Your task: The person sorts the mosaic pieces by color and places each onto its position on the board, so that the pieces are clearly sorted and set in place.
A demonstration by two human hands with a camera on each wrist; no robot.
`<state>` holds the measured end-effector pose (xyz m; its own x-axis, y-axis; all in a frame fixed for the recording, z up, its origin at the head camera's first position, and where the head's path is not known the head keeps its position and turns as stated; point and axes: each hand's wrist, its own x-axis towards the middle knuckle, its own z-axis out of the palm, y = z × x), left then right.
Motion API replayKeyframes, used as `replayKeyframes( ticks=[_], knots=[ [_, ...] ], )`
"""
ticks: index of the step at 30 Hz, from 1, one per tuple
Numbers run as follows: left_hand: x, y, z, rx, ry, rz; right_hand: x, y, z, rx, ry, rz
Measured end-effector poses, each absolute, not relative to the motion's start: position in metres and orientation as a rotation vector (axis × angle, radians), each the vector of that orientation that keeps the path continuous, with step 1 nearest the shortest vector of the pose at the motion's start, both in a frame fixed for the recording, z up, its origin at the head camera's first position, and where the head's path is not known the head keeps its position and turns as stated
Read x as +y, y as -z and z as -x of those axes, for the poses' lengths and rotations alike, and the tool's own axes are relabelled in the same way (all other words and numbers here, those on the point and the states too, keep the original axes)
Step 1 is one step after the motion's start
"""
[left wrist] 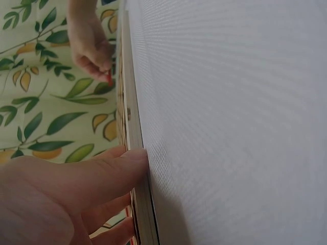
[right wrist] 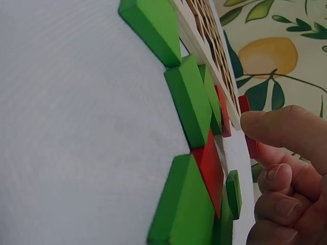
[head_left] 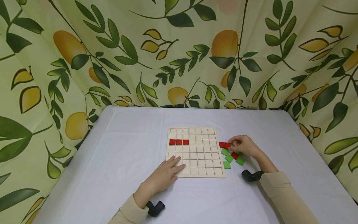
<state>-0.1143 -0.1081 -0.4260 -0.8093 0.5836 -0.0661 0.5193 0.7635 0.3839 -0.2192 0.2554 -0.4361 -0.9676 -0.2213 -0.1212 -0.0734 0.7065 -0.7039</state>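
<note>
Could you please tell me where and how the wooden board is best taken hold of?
Probably by the far half of the left edge of the wooden board, coming from the left: bare cloth lies beside it, while loose tiles crowd the right edge. It lies flat, so keep it level; tilting might shift the three red tiles on it.

A pale wooden grid board [head_left: 201, 154] lay flat in the head view's lower middle, the left hand [head_left: 163, 174] on its lower left part. Red tiles [head_left: 179, 142] filled its third row's three leftmost cells. Green tiles [head_left: 229, 158] lay loose to its right; the right hand [head_left: 246, 145] pinched a red tile [right wrist: 244, 103].
</note>
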Motion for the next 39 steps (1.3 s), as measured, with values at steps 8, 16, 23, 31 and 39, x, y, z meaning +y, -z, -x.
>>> replayKeyframes(
  ticks=[8,16,23,31,39],
  knots=[
    [-0.107,0.427,0.115,2.781,-0.509,-0.876,0.252,0.438,0.22,2.719,1.126,0.259],
    [-0.107,0.427,0.115,2.782,-0.508,-0.873,0.248,0.438,0.223,2.699,1.154,0.294],
    [-0.107,0.428,0.116,2.783,-0.508,-0.872,0.241,0.436,0.222,2.67,1.204,0.296],
    [-0.108,0.429,0.116,2.783,-0.498,-0.87,0.233,0.436,0.223,2.656,1.232,0.304],
    [-0.108,0.426,0.115,2.776,-0.531,-0.88,0.228,0.436,0.225,2.64,1.243,0.288]
  ],
)
